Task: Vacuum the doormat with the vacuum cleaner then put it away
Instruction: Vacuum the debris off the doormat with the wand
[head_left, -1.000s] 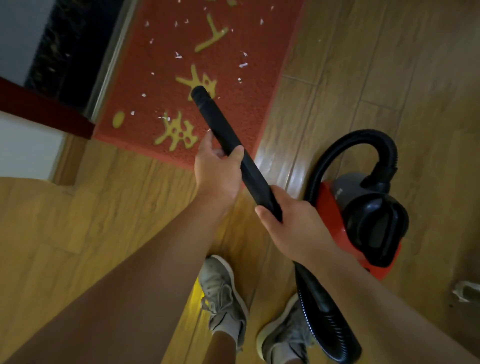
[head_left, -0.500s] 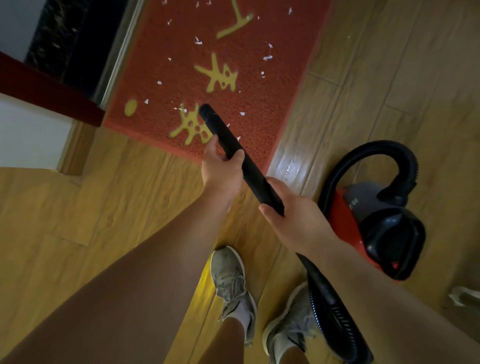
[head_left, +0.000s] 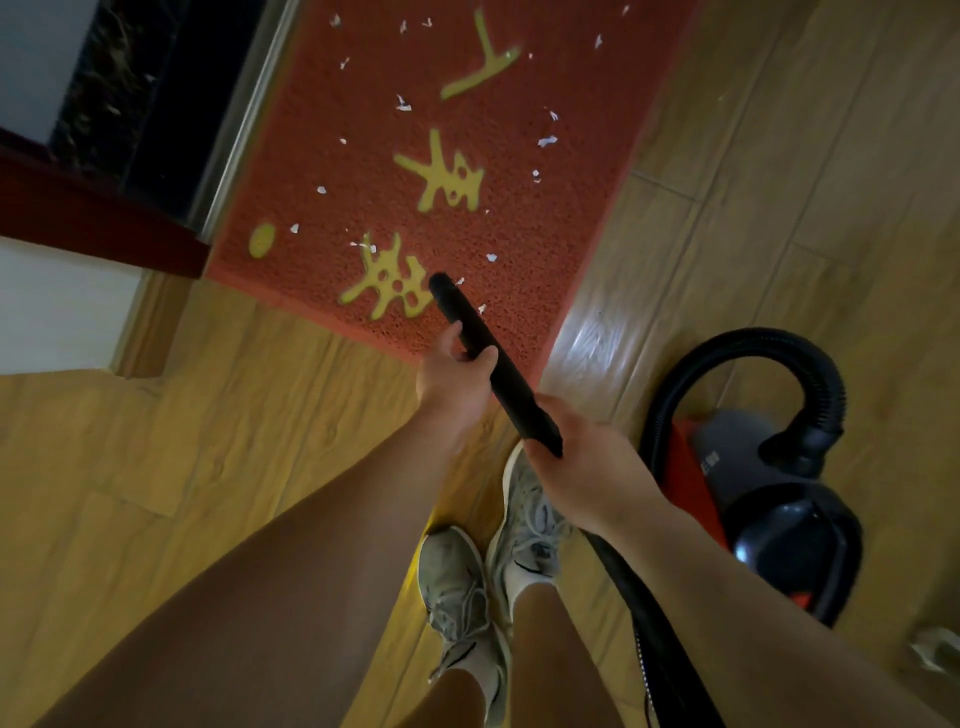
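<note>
Left hand and right hand grip the nozzle tube, fingers curled round it, tip at the 6 o'clock edge of the doormat; risk: paper scraps toward 12 o'clock get missed.

A: Does the mat show whole?
B: No, the top edge cuts it off.
A: And the wand?
B: Its rear end is hidden under the right hand; the hose leaves by the bottom edge. Whether the wand's tip touches the mat, I cannot tell.
A: The vacuum label?
B: Too small to read. A pale thing at the right edge is blurred and cut off.
</note>
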